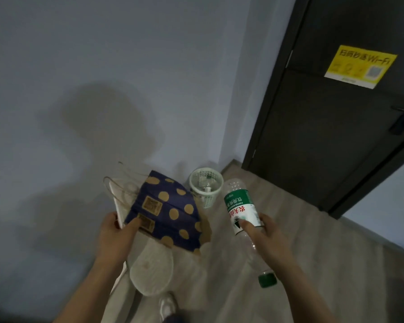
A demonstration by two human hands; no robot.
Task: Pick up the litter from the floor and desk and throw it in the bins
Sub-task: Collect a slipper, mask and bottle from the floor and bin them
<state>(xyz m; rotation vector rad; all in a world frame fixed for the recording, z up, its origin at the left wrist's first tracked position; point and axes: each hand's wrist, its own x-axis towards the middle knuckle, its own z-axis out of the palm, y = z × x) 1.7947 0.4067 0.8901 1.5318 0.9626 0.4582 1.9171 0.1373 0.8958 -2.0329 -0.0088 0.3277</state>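
My left hand (117, 234) grips a flattened navy paper bag with gold dots (166, 210), its string handles sticking out toward the wall. My right hand (266, 238) holds an empty clear plastic bottle (240, 206) with a green and red label, base pointing away and green cap toward me. A small pale green basket bin (204, 190) stands on the floor in the corner, just beyond both objects, with some litter inside. A second, paler round bin (152, 271) sits on the floor below my left hand.
A dark door (336, 127) with a yellow Wi-Fi sticker (362, 66) stands to the right. A pale wall fills the left. My shoe (167, 306) shows at the bottom on the wooden floor.
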